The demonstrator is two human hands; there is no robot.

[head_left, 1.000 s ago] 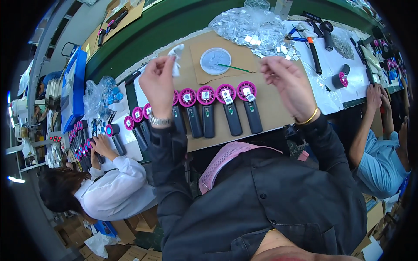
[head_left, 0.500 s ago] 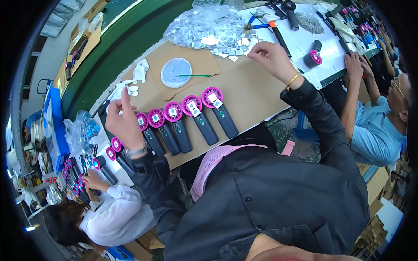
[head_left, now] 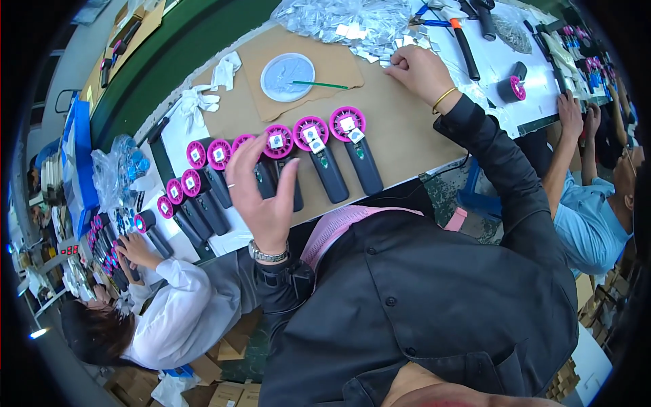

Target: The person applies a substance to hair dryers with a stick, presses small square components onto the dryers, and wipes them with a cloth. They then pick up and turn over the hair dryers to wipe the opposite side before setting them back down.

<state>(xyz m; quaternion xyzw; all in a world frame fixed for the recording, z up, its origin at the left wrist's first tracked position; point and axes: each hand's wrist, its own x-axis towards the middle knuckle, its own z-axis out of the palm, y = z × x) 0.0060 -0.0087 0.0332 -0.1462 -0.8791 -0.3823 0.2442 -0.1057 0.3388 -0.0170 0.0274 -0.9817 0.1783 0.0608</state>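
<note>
A row of handheld fans (head_left: 328,169) with pink round heads and dark handles lies on the cardboard in front of me. Small pale squares sit on their hubs; on the two rightmost, another square overlaps the lower rim. My left hand (head_left: 261,193) hovers over the middle fans, thumb and fingers apart and nothing in it, hiding parts of them. Off to the right, my right hand (head_left: 426,76) has its fingertips pinched together beside loose pale squares (head_left: 386,51). Whatever the pinch holds, if anything, is too small to make out.
A round tub (head_left: 264,78) of whitish paste with a green stick (head_left: 320,85) sits on a cardboard piece. Behind are a plastic bag of squares (head_left: 319,19), pliers (head_left: 434,23) and an orange-necked hammer (head_left: 465,51). White gloves (head_left: 196,105) lie left. Co-workers sit on both sides.
My left hand has moved right, from the row's left end to over the middle fans, and its fingers have spread. My right hand stays pinched near the squares. The view has shifted slightly.
</note>
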